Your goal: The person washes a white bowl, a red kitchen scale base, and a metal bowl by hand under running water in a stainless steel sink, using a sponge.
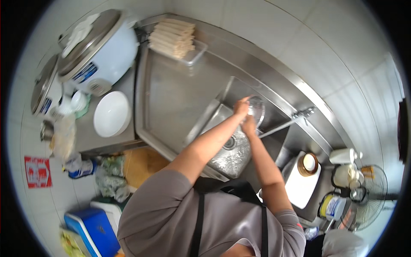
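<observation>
Over the stainless steel sink basin [221, 160], my left hand [241, 106] grips the near-left edge of a clear, see-through bowl [259, 107]. Just below it, my right hand [249, 124] is also closed on the bowl, and its fingers are partly hidden. The bowl is tilted, close to the basin's back wall. A long swivel faucet [278, 128] reaches in from the right, its outlet hidden near my right wrist. Wet streaks glisten on the basin floor around the drain [230, 143].
Left of the sink, a steel drainboard [173, 96] bears a clear plastic tray [196, 57] stacked with beige sticks. A white bowl [112, 114] stands beside a large rice cooker [112, 61]. To the right are a white cutting board [301, 189], a fan [369, 199] and another person's sleeve [343, 242].
</observation>
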A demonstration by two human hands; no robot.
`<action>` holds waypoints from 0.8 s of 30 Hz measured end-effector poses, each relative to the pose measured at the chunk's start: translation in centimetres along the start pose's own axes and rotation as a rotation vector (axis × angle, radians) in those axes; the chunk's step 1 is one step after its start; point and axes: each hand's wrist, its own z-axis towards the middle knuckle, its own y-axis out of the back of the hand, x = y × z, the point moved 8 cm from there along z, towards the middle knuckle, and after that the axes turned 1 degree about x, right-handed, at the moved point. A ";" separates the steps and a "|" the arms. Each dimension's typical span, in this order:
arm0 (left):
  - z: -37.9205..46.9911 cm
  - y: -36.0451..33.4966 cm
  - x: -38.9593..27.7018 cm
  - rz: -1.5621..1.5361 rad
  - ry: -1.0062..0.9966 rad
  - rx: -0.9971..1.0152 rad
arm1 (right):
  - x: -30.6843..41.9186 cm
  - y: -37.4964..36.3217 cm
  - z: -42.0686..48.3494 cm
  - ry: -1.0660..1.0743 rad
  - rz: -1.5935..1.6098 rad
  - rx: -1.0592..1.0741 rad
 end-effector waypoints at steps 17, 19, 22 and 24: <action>0.9 -1.5 0.3 -0.092 0.106 0.433 | 3.3 7.5 -2.3 0.237 -0.564 -0.327; 0.4 -2.4 -0.6 -0.030 0.028 0.260 | 0.5 3.8 -2.5 -0.150 -0.311 -0.234; -2.2 -6.8 0.1 -0.345 0.127 0.369 | -5.0 -0.8 -0.2 -0.421 0.896 -0.343; -3.6 -7.9 0.7 -0.297 0.080 0.328 | -7.1 -1.5 1.6 -0.560 1.844 -0.431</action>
